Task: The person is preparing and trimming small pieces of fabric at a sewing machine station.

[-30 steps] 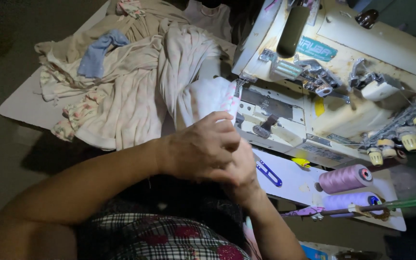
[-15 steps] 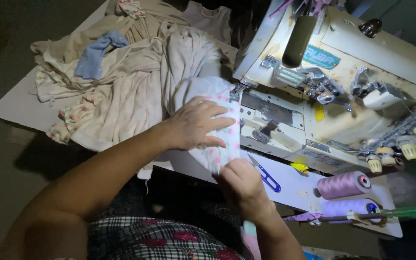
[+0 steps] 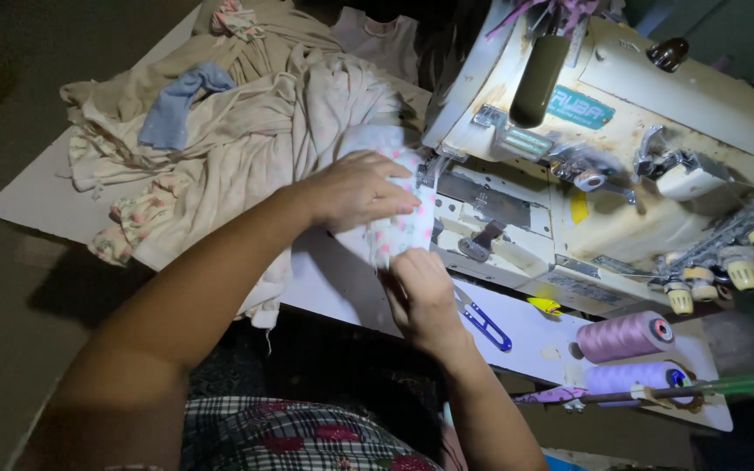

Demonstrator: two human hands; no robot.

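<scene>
Since a moment ago both hands moved apart: left hand now presses flat, fingers spread, on the cloth at the machine; right hand seems to pinch its near edge, so feeding looks ready.

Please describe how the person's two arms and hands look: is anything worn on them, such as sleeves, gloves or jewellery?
Both arms are bare up to the edge of the picture: no sleeves show. The left hand and the right hand wear no gloves, and no ring, watch or bracelet can be seen, though the light is dim. Below the arms, a checked garment with pink flower shapes covers the lap.
</scene>
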